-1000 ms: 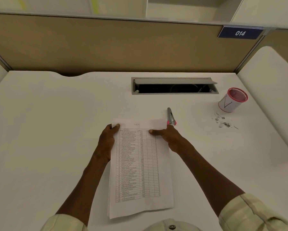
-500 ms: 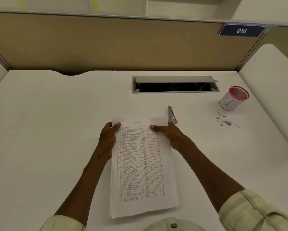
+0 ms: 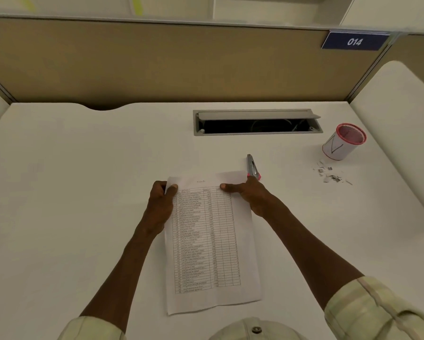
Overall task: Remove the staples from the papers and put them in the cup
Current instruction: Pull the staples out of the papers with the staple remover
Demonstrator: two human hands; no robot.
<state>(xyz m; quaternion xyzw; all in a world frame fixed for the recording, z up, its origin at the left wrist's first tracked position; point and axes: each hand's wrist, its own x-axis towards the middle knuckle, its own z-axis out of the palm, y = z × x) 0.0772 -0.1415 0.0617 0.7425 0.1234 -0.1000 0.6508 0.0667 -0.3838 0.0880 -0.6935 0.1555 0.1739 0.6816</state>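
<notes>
A stack of printed papers with a table of rows lies flat on the white desk in front of me. My left hand grips its top left corner, thumb on the top sheet. My right hand presses on the top right part with the fingers flat. A metal staple remover with a pink end lies just beyond my right hand. A white cup with a red rim stands at the far right. Several loose staples and paper bits lie on the desk in front of the cup.
An open cable hatch is set into the desk behind the papers. A tan partition closes the back, with a blue sign reading 014. A white side panel borders the right.
The papers have turned slightly, their lower end swinging to the right. Both hands stay on the top corners.
</notes>
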